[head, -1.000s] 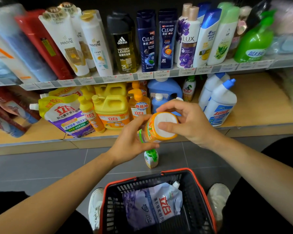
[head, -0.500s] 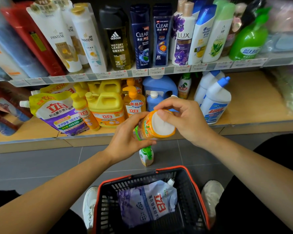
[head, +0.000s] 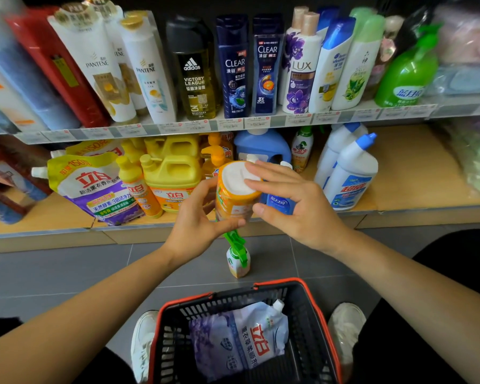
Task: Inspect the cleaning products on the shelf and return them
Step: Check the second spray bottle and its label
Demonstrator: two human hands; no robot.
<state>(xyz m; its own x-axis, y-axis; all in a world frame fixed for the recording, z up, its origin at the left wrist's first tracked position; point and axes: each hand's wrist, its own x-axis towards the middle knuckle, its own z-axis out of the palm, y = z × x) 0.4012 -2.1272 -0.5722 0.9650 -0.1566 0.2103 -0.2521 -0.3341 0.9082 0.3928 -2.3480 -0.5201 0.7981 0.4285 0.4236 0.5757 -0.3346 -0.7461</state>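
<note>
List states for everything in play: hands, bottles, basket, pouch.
orange bottle: tipped over, white base facing camera, held in both hands
left hand: grips the bottle's side
right hand: fingers across base, thumb on side
small spray bottle: upright on floor
basket: on floor, holding one pouch
refill pouch: lying in basket, cap on

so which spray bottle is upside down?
The orange bottle, gripped by the left hand and right hand: white base up, green trigger hanging below. The floor bottle stands upright.
</note>
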